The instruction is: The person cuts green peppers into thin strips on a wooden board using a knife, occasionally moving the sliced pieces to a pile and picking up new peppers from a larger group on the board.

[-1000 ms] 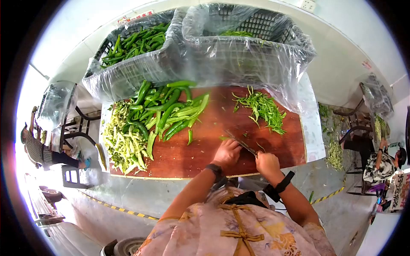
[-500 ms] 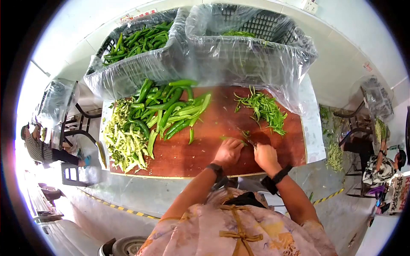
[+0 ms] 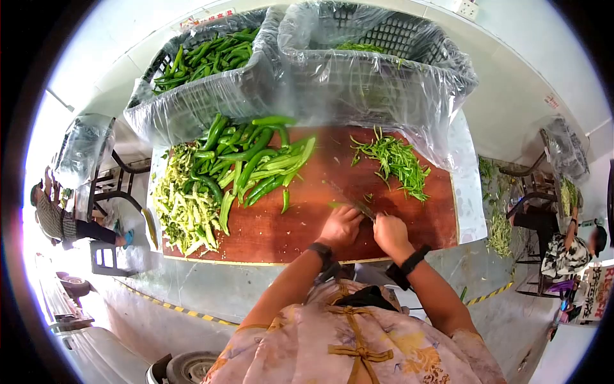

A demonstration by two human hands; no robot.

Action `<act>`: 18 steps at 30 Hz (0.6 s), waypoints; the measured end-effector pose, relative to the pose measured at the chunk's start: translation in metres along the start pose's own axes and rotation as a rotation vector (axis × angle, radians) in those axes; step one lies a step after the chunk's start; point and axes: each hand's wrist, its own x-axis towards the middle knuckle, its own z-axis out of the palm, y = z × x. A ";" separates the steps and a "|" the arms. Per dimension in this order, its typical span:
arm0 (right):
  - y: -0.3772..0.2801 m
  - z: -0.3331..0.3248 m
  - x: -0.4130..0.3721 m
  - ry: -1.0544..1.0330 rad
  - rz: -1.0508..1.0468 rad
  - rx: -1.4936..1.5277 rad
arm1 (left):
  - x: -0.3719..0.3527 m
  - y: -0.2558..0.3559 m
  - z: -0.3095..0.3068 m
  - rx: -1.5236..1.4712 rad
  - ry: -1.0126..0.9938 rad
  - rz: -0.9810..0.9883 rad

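My right hand (image 3: 391, 233) is closed around a knife (image 3: 360, 205), whose blade slants up and left in front of my left hand. With bent fingers, my left hand (image 3: 342, 225) presses a green pepper piece (image 3: 334, 205) onto the red-brown board (image 3: 307, 237); most of the piece is hidden under the fingers. Shredded green pepper (image 3: 400, 166) lies heaped beyond my right hand. To the left are whole and split green peppers (image 3: 256, 160), beside a pile of pale pepper cores and seeds (image 3: 185, 211).
Two plastic-lined crates stand at the board's far side: the left crate (image 3: 192, 102) holds green peppers, the right crate (image 3: 377, 83) some shreds. One person (image 3: 61, 214) is at far left, another person (image 3: 569, 246) at far right. Scraps (image 3: 499, 224) lie on the floor at right.
The knife has swung so its blade now points up and left and shows more clearly. My right hand has shifted slightly left; my left hand stays nearly in place.
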 end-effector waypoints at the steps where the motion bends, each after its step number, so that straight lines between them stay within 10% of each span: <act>1: 0.000 -0.002 0.007 0.002 -0.003 0.002 | 0.000 -0.001 0.001 -0.020 0.035 0.013; 18: 0.000 -0.003 -0.019 -0.051 0.032 0.053 | -0.005 -0.003 0.003 -0.038 0.018 -0.006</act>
